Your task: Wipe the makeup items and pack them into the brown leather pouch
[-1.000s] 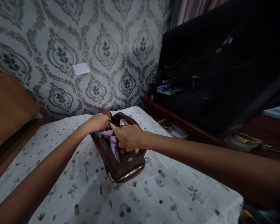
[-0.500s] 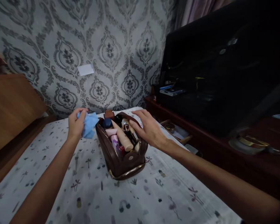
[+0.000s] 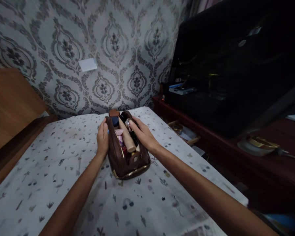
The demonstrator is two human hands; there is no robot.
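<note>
An unzipped brown makeup bag [image 3: 118,160] stands upright on the patterned white sheet. Inside it lie a beige tube [image 3: 127,139], a dark blue-capped item [image 3: 115,121], a pink tube [image 3: 119,131] and other cosmetics. My left hand [image 3: 102,137] presses against the bag's left wall, fingers together. A speck of blue shows between that hand and the bag; most of the blue cloth is hidden. On the other side my right hand [image 3: 143,133] grips the right wall, thumb over the rim near a small silver-capped item [image 3: 127,123].
A wooden panel [image 3: 14,105] rises at the left. On the right is a dark red cabinet [image 3: 218,147] with an open drawer [image 3: 186,133], a large black screen [image 3: 226,72] and a bowl [image 3: 257,146]. The patterned wall [image 3: 127,49] closes off the back.
My left hand has moved right, from holding the blue cloth out beside the bag to the bag's left wall. My right hand has closed in on the right rim, and the bag looks narrower.
</note>
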